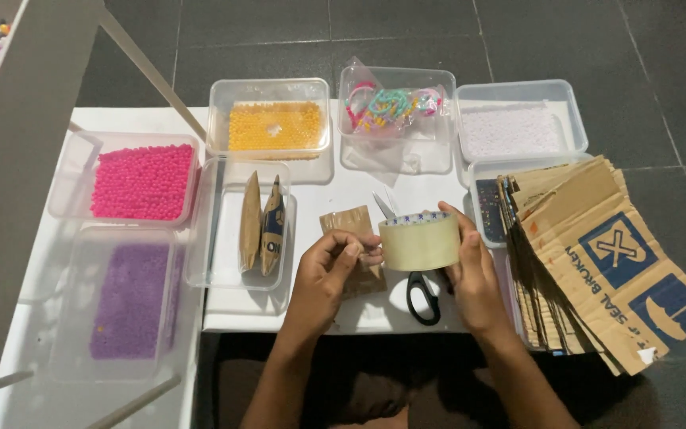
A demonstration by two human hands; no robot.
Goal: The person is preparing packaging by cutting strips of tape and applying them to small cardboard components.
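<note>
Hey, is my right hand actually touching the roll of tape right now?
Touching. The head view shows the right hand wrapped around the side of the roll of clear tape, with fingers against its outer edge and no gap visible.

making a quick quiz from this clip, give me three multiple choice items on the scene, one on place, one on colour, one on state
1. Where do the scissors lie?
A. under the tape roll
B. in the pink bead tub
C. on the cardboard stack

2. What colour are the beads in the tub at the top left of the white table?
A. green
B. orange
C. black

3. What does the right hand do?
A. rests flat
B. holds the tape roll
C. grips scissors

Key: 1 A, black handles show below the roll; 2 B, the tub's beads are orange; 3 B, fingers wrap the roll.
</note>
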